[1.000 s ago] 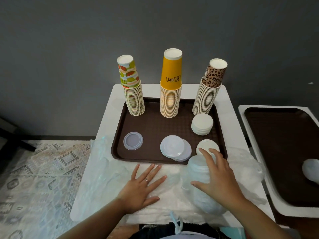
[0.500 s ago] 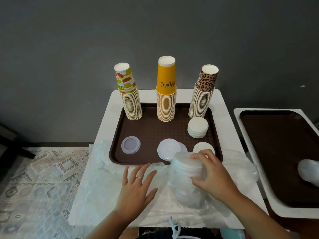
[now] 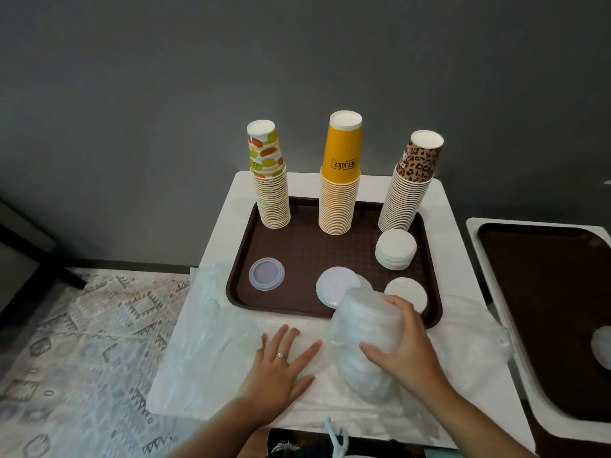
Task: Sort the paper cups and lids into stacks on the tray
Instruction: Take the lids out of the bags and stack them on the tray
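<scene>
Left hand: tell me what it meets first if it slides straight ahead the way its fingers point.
The left hand lies flat on the plastic sheet, fingers aimed up and slightly right. Sliding on, it would probably meet the near rim of the brown tray first, close to the white lids, though depth is uncertain.

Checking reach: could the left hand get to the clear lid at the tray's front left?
Probably yes: the left hand lies flat and free, and nothing stands between it and the clear lid.

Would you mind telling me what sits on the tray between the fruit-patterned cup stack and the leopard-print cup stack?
In the head view, the yellow cup stack stands between the fruit-patterned stack and the leopard-print stack, on the brown tray.
</scene>
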Demonstrator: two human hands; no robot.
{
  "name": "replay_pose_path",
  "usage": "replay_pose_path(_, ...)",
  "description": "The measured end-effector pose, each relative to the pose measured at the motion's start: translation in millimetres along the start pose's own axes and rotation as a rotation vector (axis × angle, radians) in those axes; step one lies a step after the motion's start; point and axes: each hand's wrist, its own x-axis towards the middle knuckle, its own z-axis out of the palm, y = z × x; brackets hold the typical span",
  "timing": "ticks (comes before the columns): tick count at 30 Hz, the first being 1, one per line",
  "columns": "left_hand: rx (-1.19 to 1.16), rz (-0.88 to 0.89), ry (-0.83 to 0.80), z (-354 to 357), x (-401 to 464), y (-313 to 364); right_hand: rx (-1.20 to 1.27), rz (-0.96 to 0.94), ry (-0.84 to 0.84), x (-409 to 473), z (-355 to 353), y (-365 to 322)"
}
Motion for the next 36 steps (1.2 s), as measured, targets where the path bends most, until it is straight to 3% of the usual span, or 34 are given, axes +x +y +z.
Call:
replay_pose_path(4,-0.144,0.031,-0.092,-11,17,6,0.052,-0.055,-0.087,13,-20,-33)
replay_pose_path(6,-0.423,0.028,-0.036,-21,20,11,0.018,-0.064,-0.180,18,-24,-47)
replay_pose_path(9,-1.029,-0.146,0.039,-35,24,14,-0.117,-0.042,-0.321,24,-15,-55)
replay_pose_path(12,-1.272,-0.354,0.223,-43,26,11,-0.277,0.001,-0.426,25,6,-52)
replay_pose_path(16,-1.136,-0.302,0.382,-57,24,17,-0.286,0.019,-0.486,24,17,-42)
replay_pose_path(20,-0.762,-0.051,0.483,-66,19,23,-0.296,0.026,-0.526,25,0,-38)
replay_pose_path(24,-0.420,0.187,0.450,-66,19,32,-0.435,0.077,-0.649,17,-15,-31)
replay_pose_path(28,0.063,0.366,0.295,-67,30,34,-0.488,-0.014,-0.643,13,-20,-34)
replay_pose_path(32,0.036,0.329,0.310,-83,42,34,-0.318,-0.082,-0.572,16,-33,-52)
replay_pose_path(36,-0.267,0.225,0.357,-105,49,28,-0.168,-0.124,-0.472,21,-56,-69)
